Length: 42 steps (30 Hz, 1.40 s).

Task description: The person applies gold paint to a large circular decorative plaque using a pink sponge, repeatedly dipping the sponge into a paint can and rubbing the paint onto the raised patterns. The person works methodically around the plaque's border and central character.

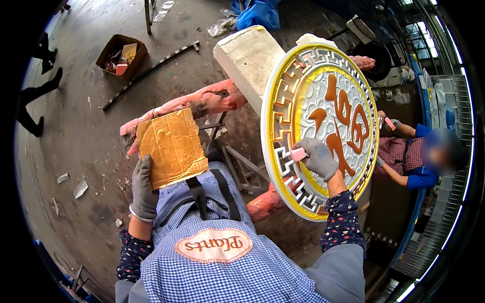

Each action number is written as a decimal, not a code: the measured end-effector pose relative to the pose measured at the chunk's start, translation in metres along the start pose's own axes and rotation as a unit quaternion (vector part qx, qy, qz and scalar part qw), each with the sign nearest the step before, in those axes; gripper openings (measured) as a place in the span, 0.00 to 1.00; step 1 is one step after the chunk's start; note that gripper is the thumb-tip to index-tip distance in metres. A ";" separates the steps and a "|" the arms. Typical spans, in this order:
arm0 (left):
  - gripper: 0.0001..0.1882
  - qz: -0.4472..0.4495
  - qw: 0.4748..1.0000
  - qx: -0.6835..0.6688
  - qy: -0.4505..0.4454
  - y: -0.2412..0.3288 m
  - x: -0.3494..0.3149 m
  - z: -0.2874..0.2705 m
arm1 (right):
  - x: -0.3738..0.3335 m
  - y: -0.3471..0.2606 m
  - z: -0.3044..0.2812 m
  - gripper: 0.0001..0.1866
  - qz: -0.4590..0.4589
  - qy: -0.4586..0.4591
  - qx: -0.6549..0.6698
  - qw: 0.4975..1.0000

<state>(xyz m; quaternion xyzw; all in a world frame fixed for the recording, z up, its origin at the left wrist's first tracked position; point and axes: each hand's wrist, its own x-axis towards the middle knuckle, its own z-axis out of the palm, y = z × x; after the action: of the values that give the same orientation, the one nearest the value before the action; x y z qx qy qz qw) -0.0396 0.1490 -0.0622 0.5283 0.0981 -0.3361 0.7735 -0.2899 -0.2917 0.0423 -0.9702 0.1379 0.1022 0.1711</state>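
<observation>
My left hand, in a grey glove, grips the edge of a square cardboard piece smeared with gold-brown paint. In my right hand, also gloved, a small pink sponge block is pinched at the left side of a large round relief panel. The panel stands tilted, with a white key-pattern border partly coloured gold, yellow rings, and raised brown characters over a pale swirled ground. My right hand covers part of its lower left face; whether the sponge touches it I cannot tell.
Pink-wrapped beams and a white foam block lie beside the panel. A co-worker at the right holds another pink sponge. On the floor are a cardboard box with pieces inside, a long metal bar and scraps.
</observation>
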 end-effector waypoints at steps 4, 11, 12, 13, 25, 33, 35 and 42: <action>0.25 0.043 0.995 0.085 -0.018 -0.002 0.004 -0.006 | 0.009 0.004 0.002 0.14 0.021 0.076 0.029 0.996; 0.25 0.001 1.000 0.007 -0.015 0.013 -0.006 0.013 | 0.024 0.007 0.015 0.13 0.033 0.062 0.009 0.997; 0.25 -0.005 1.000 0.005 -0.011 0.013 -0.006 0.013 | 0.017 0.006 0.012 0.13 0.034 0.031 0.011 0.999; 0.25 -0.010 1.000 0.003 -0.007 0.012 -0.006 0.013 | 0.011 0.007 0.010 0.13 0.034 0.001 0.014 0.999; 0.25 -0.003 1.000 0.018 -0.003 0.011 -0.005 0.010 | 0.012 0.003 0.010 0.13 0.049 -0.016 -0.021 0.998; 0.23 -0.024 1.000 -0.009 -0.010 0.014 -0.007 0.019 | 0.013 -0.028 0.015 0.19 0.129 0.074 0.073 0.986; 0.22 -0.027 1.000 -0.013 -0.008 0.014 -0.005 0.023 | 0.016 -0.030 0.034 0.19 0.152 0.095 0.079 0.981; 0.22 -0.027 1.000 -0.010 0.002 0.012 -0.007 0.014 | 0.026 -0.032 0.031 0.14 0.169 0.084 -0.052 0.981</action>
<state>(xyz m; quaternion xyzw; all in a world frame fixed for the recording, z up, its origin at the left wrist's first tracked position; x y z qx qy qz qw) -0.0401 0.1419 -0.0438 0.5182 0.1178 -0.3549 0.7692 -0.2608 -0.2575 0.0175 -0.9456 0.3083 0.0548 0.0885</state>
